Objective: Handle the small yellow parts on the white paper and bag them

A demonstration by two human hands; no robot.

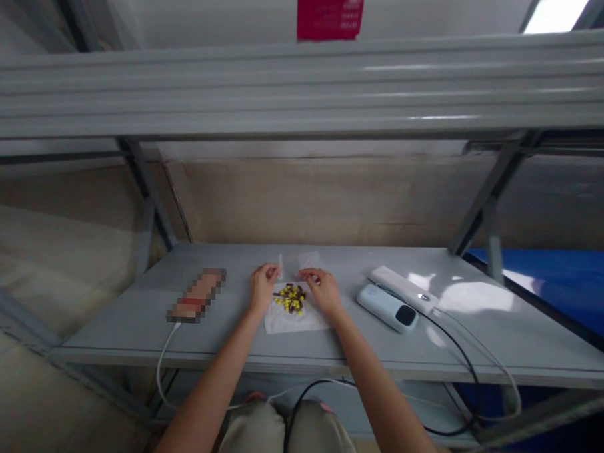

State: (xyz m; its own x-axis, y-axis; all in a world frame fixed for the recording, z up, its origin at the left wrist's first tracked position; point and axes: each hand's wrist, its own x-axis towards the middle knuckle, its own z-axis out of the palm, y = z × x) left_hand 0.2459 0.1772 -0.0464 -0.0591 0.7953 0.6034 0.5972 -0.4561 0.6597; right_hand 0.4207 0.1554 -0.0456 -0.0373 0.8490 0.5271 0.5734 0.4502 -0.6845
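Note:
A pile of small yellow and dark brown pieces (291, 298) lies on a thin white sheet (302, 325), between my two hands. To the left of the pile, my left hand (263, 283) has its fingers drawn together in a pinch. A narrow translucent strip (280, 264) shows right at its fingertips, though whether they grip it is too small to tell. My right hand (322, 286) is pinched above the pile's right side; what sits in its fingertips is hidden. Just beyond it lies a small clear plastic bag (309, 258).
A phone-like object (199, 295), blurred out, lies at left with a white cable. At right are a pale blue power bank (387, 308) and a white one (403, 288), with cables over the shelf edge. A grey beam (307, 96) crosses above the shelf (217, 343).

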